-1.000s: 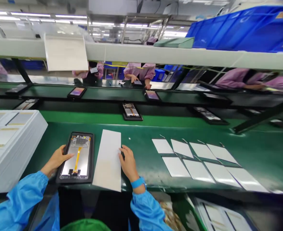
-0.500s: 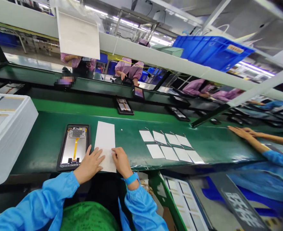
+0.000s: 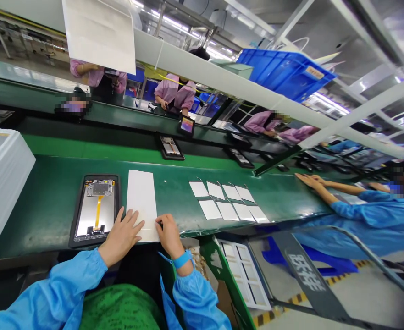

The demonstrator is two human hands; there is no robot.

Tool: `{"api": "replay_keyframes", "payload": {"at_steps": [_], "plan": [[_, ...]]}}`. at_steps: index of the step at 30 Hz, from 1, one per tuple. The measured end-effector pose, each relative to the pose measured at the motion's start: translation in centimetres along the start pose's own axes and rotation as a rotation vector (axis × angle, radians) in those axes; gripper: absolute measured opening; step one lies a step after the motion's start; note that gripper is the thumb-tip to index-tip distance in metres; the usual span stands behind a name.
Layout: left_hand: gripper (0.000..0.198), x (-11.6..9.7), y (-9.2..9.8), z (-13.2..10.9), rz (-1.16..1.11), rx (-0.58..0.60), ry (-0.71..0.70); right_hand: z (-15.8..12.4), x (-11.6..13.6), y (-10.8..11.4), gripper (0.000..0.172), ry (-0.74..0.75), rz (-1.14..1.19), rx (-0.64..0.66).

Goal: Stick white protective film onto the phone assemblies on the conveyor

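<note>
A long white sheet point(image 3: 141, 192) lies on the green bench in front of me. My left hand point(image 3: 122, 236) rests on its lower left part, palm down with the fingers spread. At the sheet's lower right edge, my right hand point(image 3: 169, 236) has its thumb and forefinger pinched together. Whatever sits in that pinch is too small to make out. Left of the sheet is an opened tablet point(image 3: 96, 206), its circuit board and yellow ribbon cable showing. Several white rectangular pieces with dark edges point(image 3: 210, 210) lie in two rows to the right.
A white foam box point(image 3: 7, 183) stands at the left. Beyond the bench, a green conveyor point(image 3: 119, 151) carries open tablets point(image 3: 170, 147). A green crate point(image 3: 218, 261) with a white tray point(image 3: 245, 275) is below right. A co-worker's hands point(image 3: 310, 181) rest on the bench at right.
The view has swung to the right, showing more of the co-worker. My right hand has shifted slightly toward the sheet's near end, while my left hand stays flat on it.
</note>
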State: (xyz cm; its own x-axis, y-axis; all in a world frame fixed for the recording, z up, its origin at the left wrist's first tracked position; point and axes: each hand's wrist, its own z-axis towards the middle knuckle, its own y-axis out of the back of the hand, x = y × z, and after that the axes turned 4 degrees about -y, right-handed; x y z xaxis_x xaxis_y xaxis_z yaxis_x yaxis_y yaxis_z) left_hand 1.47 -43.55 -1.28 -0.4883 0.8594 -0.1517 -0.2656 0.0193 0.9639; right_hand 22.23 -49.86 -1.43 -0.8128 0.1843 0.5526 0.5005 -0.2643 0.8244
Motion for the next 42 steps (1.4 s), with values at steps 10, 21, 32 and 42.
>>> {"api": "replay_keyframes", "payload": {"at_steps": [10,21,32,42], "plan": [[0.049,0.0,-0.2,-0.2,0.000,-0.024,-0.002,-1.8,0.5,-0.6,0.027,0.082,0.053,-0.096],[0.049,-0.1,0.0,0.1,-0.027,-0.024,-0.001,0.5,1.1,3.3,0.014,-0.111,0.356,-0.182],[0.039,2.7,4.3,-4.0,-0.050,-0.261,0.088,11.1,13.5,-2.6,0.024,0.092,0.717,0.228],[0.042,10.5,5.0,-8.2,0.066,-0.247,0.400,13.6,16.2,-12.1,0.021,-0.004,0.621,0.372]]}}
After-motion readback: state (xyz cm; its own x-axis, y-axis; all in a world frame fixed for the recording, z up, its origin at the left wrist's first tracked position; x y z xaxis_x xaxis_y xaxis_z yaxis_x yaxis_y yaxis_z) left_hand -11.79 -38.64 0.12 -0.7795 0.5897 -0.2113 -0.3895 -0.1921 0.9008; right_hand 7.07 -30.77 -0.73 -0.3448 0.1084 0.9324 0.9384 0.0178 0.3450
